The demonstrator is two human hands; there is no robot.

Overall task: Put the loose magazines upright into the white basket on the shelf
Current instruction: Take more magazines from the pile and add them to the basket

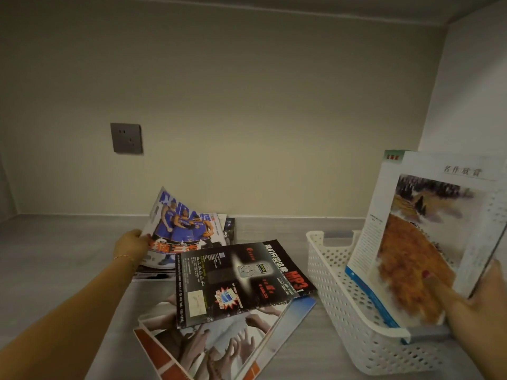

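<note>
While my right hand [477, 303] props the art magazine [422, 242] upright in the white basket [337, 283], fingers pressed flat on its cover and thumb behind the edge so it won't flop, my left hand [131, 245] reaches across the shelf [55, 256] and pinches the near corner of the basketball magazine [181, 229], peeling it up off the pile. I judge that is the next one to go in. Both hands are well apart, each clamped on its own magazine. That art magazine leans against the basket's far wall, its lower edge down inside, with a blue-edged one just in front of it. Its cover shows an orange and brown landscape under a white margin with dark characters. Loose ones lie between my hands: a black MP3 magazine [241, 281] flat on top of a hands magazine [219, 344], both beside the basket, and more dark ones under the basketball one. The covers look glossy and thin, so I expect them to bend and slide
</note>
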